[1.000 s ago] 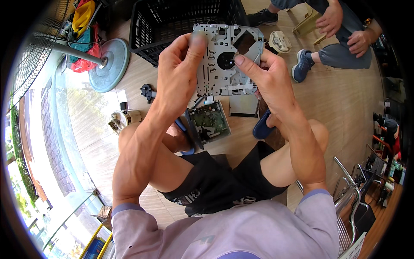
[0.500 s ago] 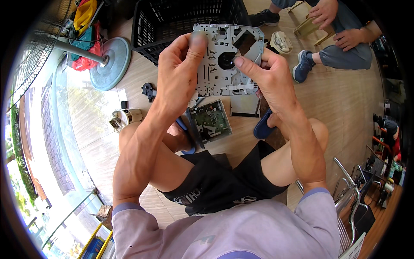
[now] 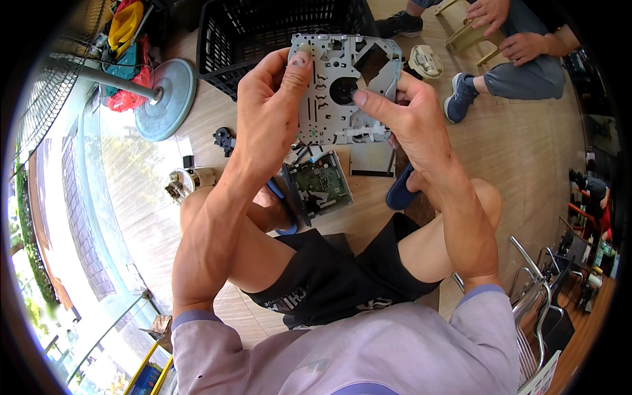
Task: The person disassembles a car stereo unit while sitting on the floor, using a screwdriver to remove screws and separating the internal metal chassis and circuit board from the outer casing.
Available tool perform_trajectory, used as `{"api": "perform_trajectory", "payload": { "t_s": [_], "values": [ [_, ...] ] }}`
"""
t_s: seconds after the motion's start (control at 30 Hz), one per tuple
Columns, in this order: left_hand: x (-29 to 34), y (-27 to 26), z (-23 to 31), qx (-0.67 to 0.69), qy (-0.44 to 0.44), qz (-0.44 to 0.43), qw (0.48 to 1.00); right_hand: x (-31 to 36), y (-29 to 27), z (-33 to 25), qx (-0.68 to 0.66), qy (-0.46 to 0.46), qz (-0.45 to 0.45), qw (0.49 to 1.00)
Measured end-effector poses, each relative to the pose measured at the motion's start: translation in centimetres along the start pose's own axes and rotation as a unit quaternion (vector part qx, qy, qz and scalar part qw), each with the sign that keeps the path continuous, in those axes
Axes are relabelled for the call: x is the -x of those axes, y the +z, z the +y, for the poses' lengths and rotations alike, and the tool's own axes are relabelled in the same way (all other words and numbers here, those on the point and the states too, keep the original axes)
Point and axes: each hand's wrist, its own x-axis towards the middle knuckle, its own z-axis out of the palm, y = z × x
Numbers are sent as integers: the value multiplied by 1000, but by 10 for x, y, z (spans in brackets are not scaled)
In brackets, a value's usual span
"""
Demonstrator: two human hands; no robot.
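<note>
Between both my hands is a flat metal disc drive mechanism [image 3: 322, 118], silver, punched with slots and holes, with a round black hub near its middle. My left hand [image 3: 273, 99] grips its left edge, thumb on the face and fingers behind. At the right edge my right hand [image 3: 411, 115] holds it, the thumb tip beside the black hub and the other fingers partly hidden behind the plate. Below it on the floor, between my feet, lies a green circuit board [image 3: 322, 181] in a dark frame. A flat metal panel [image 3: 372, 160] sits partly under the mechanism.
A black plastic crate [image 3: 230, 49] stands beyond my hands. Left are a fan's round base [image 3: 166, 99], a small black part [image 3: 224, 139] and a whitish cylindrical part [image 3: 191, 181]. Far right, another person's hands [image 3: 520, 49] rest near a small stool [image 3: 461, 33]. A metal-framed chair [image 3: 533, 283] stands right.
The mechanism has tilted slightly and shifted a little left in my hands. My left thumb has moved slightly, its nail now showing clearly. Both hands keep their hold.
</note>
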Motion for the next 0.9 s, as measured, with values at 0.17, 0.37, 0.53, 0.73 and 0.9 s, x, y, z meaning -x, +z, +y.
{"api": "perform_trajectory", "payload": {
  "t_s": [0.17,0.37,0.53,0.73,0.9],
  "values": [
    [0,-1,1,-25,-2,-3,1000,0,1,2,-16,23,11,1000],
    [0,-2,3,8,-13,-3,1000,-4,1,3,-1,20,10,1000],
    [0,1,5,13,-5,1,1000,-1,-2,1,-3,-6,-2,1000],
    [6,0,6,0,-25,0,1000,0,2,8,-81,41,-5,996],
    [4,-2,-14,12,-16,24,1000,1,1,20,0,-5,0,1000]
  ]
}}
